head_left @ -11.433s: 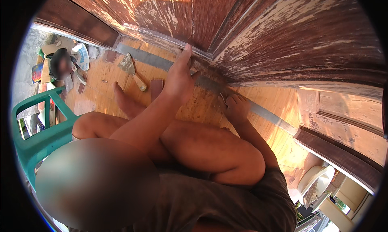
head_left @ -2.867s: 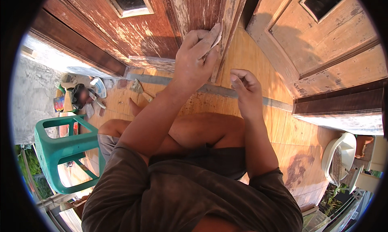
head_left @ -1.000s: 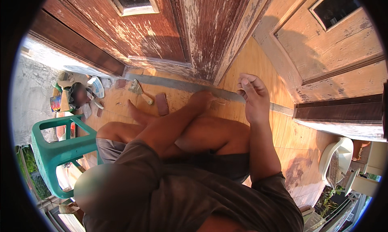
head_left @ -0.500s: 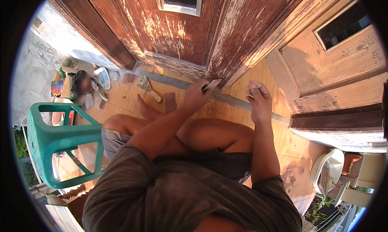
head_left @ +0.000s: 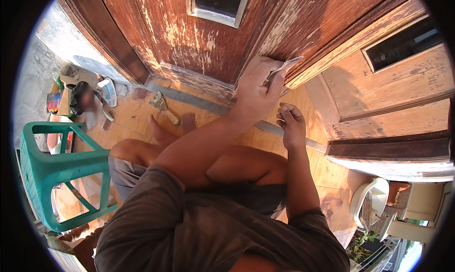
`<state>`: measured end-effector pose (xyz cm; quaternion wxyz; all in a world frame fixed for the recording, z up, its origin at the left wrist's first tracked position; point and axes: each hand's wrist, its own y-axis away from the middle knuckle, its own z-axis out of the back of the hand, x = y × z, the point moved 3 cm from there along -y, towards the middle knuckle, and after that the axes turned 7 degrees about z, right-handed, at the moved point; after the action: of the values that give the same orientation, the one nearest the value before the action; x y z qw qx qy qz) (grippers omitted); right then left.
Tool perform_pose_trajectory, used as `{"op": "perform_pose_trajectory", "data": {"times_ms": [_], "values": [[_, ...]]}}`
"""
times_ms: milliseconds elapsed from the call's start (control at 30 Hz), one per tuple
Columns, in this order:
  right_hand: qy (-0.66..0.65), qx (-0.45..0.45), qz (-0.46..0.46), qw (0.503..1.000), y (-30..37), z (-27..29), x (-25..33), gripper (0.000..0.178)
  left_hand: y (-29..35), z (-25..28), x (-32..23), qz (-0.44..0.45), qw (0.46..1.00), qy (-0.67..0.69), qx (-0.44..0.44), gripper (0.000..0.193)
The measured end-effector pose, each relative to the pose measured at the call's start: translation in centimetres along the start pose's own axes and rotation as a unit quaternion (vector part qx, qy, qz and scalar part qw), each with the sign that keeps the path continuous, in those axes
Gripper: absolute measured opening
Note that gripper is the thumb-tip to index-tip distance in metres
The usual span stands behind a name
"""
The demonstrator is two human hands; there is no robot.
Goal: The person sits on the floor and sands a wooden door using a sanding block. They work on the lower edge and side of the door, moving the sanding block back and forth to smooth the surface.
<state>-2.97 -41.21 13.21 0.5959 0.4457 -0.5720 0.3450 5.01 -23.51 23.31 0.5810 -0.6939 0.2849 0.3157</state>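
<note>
Plainly, in the head view, the folded sheet (head_left: 288, 63) lies in the left hand (head_left: 261, 86), pinched between thumb and fingers, its long axis running from the palm up and to the right, alongside the edge of the worn brown door (head_left: 204, 49); whether it touches the wood cannot be told. The left hand, having the sheet, is plainly the nearer; the right hand (head_left: 291, 123) sits lower and to the right, apart from the sheet, its fingers curled toward the thumb, and whether it grips anything cannot be made out. Counted, there are one folded sheet, two hands and two doors, the brown one and a paler door (head_left: 393, 89) at right, each showing one dark pane. On the floor (head_left: 332, 175), left of the hands, are one scraper (head_left: 171, 117) and, just beside its handle, one reddish-brown block (head_left: 188, 122); farther left stands one green stool (head_left: 76, 161).
</note>
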Motion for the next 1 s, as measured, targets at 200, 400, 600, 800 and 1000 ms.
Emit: {"op": "perform_pose_trajectory", "data": {"times_ms": [200,400,600,800,1000], "values": [[-0.004,0.009,0.003,1.000,0.0,-0.2,0.3,0.025,-0.1,-2.2,-0.7,-0.090,0.996,-0.008,0.027,0.035],[-0.013,0.011,0.008,1.000,0.4,-0.1,0.7,0.026,1.6,-2.4,0.2,-0.137,0.988,-0.053,0.047,0.042],[-0.029,0.024,0.013,0.999,0.6,-0.3,1.1,0.026,0.3,-3.1,-1.2,-0.173,0.984,-0.045,0.011,0.041],[-0.021,0.024,0.028,0.999,0.4,-0.1,0.5,0.019,-2.6,-4.5,-3.5,-0.173,0.984,0.016,-0.030,0.039],[-0.075,-0.039,0.045,0.995,-0.6,-1.5,2.9,0.028,-1.7,-3.3,-3.6,-0.180,0.983,-0.005,-0.026,0.042]]}}
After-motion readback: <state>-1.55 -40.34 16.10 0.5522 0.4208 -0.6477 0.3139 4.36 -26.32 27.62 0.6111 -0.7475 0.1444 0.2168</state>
